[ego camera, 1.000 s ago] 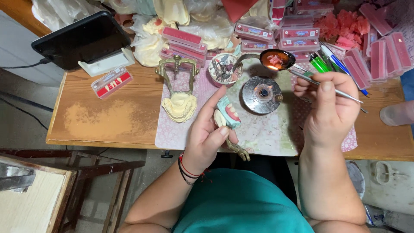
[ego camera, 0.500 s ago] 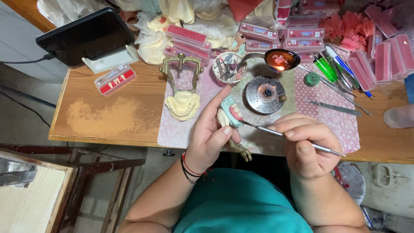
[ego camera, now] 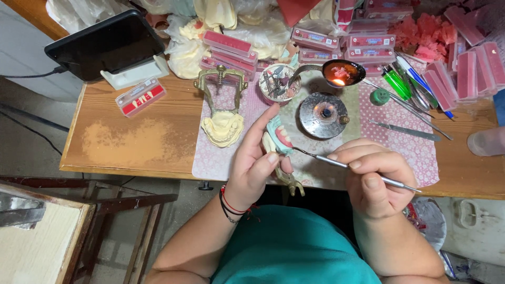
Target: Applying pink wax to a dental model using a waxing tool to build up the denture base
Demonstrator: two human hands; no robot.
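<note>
My left hand [ego camera: 255, 163] grips a denture model [ego camera: 276, 138] with pink gums and white teeth on a brass frame, held above the table's front edge. My right hand [ego camera: 376, 176] pinches a thin metal instrument [ego camera: 351, 167] like a pen; its tip touches the model's teeth. Just beyond the hands stand a round metal burner [ego camera: 323, 114] and a metal spoon [ego camera: 343, 72] holding melted pink wax with a glowing spot.
A brass articulator with a yellow plaster cast [ego camera: 223, 123] sits left of the hands on a patterned mat [ego camera: 410, 152]. Pink tooth-card boxes [ego camera: 231, 50], pens, tools [ego camera: 404, 130] and a small bowl [ego camera: 280, 84] crowd the back. A black tablet [ego camera: 102, 46] leans at the far left.
My right hand has come down from near the spoon and burner with the instrument and brought its tip onto the denture model. My left hand kept the model, turning it slightly.
</note>
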